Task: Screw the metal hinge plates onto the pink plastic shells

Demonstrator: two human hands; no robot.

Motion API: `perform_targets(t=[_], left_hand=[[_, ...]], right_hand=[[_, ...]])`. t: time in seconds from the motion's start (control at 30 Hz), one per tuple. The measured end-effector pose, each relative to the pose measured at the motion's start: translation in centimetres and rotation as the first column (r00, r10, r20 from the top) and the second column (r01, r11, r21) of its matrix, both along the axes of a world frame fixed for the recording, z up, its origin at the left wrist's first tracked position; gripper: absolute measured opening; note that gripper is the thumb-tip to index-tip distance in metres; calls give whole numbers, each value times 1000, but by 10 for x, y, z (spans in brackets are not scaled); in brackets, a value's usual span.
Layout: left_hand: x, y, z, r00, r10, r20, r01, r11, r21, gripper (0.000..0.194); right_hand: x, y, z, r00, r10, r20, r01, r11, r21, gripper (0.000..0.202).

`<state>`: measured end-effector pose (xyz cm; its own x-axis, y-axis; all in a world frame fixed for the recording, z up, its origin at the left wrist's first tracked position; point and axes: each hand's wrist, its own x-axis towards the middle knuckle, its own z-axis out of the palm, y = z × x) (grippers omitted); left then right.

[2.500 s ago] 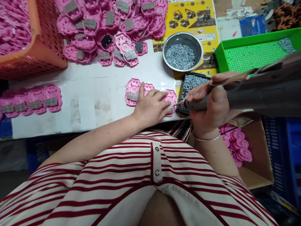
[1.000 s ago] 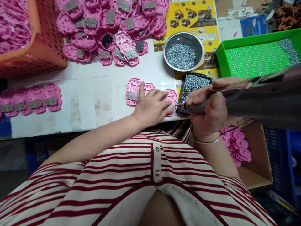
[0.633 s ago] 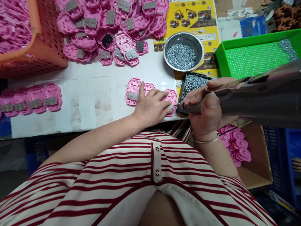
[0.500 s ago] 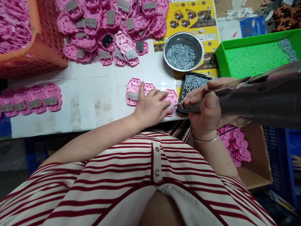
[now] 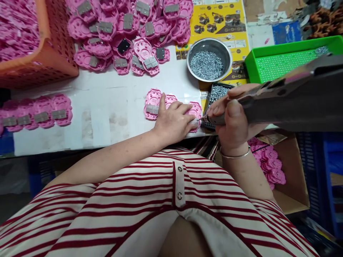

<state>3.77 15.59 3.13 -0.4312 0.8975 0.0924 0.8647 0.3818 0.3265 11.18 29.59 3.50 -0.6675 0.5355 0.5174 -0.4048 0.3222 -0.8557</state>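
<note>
My left hand point(image 5: 173, 119) lies with its fingers spread over a short row of pink plastic housings near the table's front edge. One housing with a grey cover point(image 5: 152, 109) shows to the left of the thumb. At the right end, my fingertips press on another pink housing point(image 5: 194, 109), partly hiding its grey cover. My right hand point(image 5: 233, 119) is wrapped round a power screwdriver point(image 5: 284, 103), held nearly level. The tool's bit meets the right-end housing at its grey cover; whether a screw sits under it is too small to tell.
A steel bowl of screws point(image 5: 209, 59) and a small black tray of screws point(image 5: 218, 92) stand behind the tool, with a green tray point(image 5: 254, 67) farther right. Pink housings point(image 5: 128, 32) are heaped at the back. An orange basket point(image 5: 57, 46) and a housing row point(image 5: 43, 112) lie left.
The body of the screwdriver has tilted and shifted slightly in my right hand, its rear end swinging a little. My left hand stays in place on the housings.
</note>
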Motion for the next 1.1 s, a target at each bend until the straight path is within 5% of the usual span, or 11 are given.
perform_targets(t=[0.2,0.3,0.43,0.6,1.0,1.1], left_hand=[[-3,-4,-3,1000,2,29,-3,999,37,31],[-3,-6,1,1000,8,29,-11,994,104,38],[-2,-5,5,999,-28,36,22,984,175,15],[-2,-5,4,995,-26,97,8,983,186,8],[0,-6,5,998,-54,33,48,986,159,10],[-3,-6,3,999,-34,43,30,996,87,31]], right_hand=[[-2,-9,26,958,-129,-257,125,992,-33,24],[-1,-13,39,961,-93,-261,94,996,-6,22],[1,-16,47,958,-42,-283,43,999,-2,22],[3,-18,46,907,15,-420,-70,991,-116,14],[9,-17,37,965,56,-258,-49,998,35,18],[14,-18,29,991,-34,-127,43,997,70,21]])
